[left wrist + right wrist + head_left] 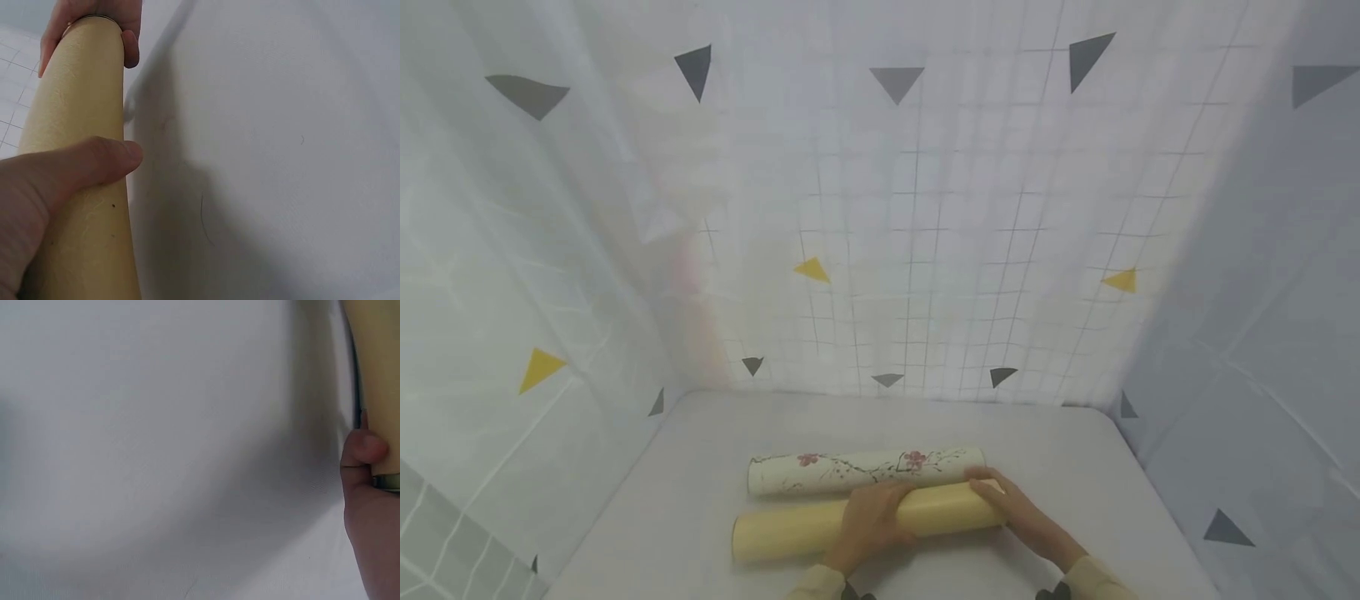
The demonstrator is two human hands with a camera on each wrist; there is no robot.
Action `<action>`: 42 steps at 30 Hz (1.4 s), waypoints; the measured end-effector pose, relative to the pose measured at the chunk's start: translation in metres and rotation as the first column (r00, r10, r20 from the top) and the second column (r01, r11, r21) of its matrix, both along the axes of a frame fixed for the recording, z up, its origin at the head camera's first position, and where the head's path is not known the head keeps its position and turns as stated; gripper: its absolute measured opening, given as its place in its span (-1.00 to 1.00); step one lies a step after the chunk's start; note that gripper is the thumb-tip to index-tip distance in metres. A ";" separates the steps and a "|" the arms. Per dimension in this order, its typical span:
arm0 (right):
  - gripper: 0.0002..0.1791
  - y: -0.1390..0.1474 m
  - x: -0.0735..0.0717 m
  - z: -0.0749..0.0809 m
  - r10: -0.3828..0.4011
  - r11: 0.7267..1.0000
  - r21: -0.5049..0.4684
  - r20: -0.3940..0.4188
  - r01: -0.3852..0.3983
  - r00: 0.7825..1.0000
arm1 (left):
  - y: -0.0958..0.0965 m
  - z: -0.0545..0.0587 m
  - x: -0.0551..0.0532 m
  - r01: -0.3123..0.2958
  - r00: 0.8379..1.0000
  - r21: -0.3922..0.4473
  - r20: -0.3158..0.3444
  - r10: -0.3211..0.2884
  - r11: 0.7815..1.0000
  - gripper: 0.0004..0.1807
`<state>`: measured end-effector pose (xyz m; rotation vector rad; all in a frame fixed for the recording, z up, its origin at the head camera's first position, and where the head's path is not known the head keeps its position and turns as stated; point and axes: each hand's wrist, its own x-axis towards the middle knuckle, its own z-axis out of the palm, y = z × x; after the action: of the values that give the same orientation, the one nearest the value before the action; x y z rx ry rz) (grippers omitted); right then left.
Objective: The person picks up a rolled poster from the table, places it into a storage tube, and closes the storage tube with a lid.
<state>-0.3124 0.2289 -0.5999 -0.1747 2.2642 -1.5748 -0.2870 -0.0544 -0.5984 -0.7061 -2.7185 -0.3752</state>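
Note:
A long yellow roll (pixel 805 532) lies crosswise near the front of the white table, its right end set farther back than its left. My left hand (pixel 871 521) grips it around the middle, with the thumb (pixel 94 164) across the near side. At the right end, my right hand (pixel 1021 515) holds the roll, its thumb (pixel 369 449) pressed along the side close to the dark rim. Just behind lies a white roll (pixel 850 473) printed with dark branches and red blossoms, its right end close to my right fingers.
The white tabletop (pixel 1060 450) has rounded back corners. Pale sheeting (pixel 962 317) with a grid pattern and grey and yellow triangles rises behind the table, and similar sheets stand at the left and right sides. A thin hair-like strand (pixel 203 219) lies on the surface.

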 end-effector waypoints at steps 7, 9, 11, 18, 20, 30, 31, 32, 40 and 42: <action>-0.34 -0.002 0.000 0.002 -0.007 0.999 -0.032 0.017 0.008 1.000 | 0.000 0.002 0.001 -0.005 1.000 0.000 0.004 0.005 1.000 -0.17; -0.34 -0.001 -0.001 0.001 -0.005 1.000 -0.026 0.012 0.005 1.000 | 0.001 0.003 0.002 -0.008 1.000 -0.002 0.007 0.008 1.000 -0.16; -0.34 0.001 -0.002 0.001 0.008 1.000 -0.018 0.002 -0.008 1.000 | 0.001 0.003 0.002 -0.009 1.000 -0.003 0.009 0.009 1.000 -0.16; -0.37 0.002 -0.002 0.005 0.010 1.000 -0.021 0.004 -0.010 1.000 | 0.002 0.003 0.000 -0.003 1.000 -0.003 -0.010 0.003 1.000 -0.18; -0.38 0.000 -0.001 0.004 -0.011 0.999 -0.033 0.024 0.012 1.000 | 0.001 0.003 0.000 -0.008 1.000 -0.009 -0.008 0.008 1.000 -0.20; -0.34 -0.010 -0.001 -0.001 -0.162 0.985 -0.055 0.027 0.163 0.987 | 0.002 0.005 -0.001 -0.032 0.999 -0.007 0.018 0.032 0.999 -0.21; -0.35 -0.010 -0.002 -0.002 -0.172 0.984 -0.047 0.015 0.172 0.985 | 0.003 0.005 -0.001 -0.033 0.999 -0.006 0.022 0.033 0.999 -0.21; -0.35 -0.011 -0.002 -0.002 -0.181 0.983 -0.039 0.006 0.181 0.983 | 0.003 0.006 -0.001 -0.033 0.999 -0.003 0.026 0.033 0.999 -0.21; -0.41 -0.015 0.001 0.000 -0.220 0.976 -0.017 -0.038 0.219 0.975 | 0.004 0.007 0.000 -0.033 0.999 -0.004 0.016 0.033 0.999 -0.19; -0.44 -0.017 0.001 0.001 -0.238 0.971 -0.005 -0.058 0.238 0.969 | 0.004 0.007 0.000 -0.035 0.999 -0.007 0.025 0.035 0.999 -0.19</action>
<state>-0.3110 0.2121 -0.5993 0.0560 2.4062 -1.7048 -0.2874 -0.0504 -0.5915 -0.6593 -2.7533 -0.3694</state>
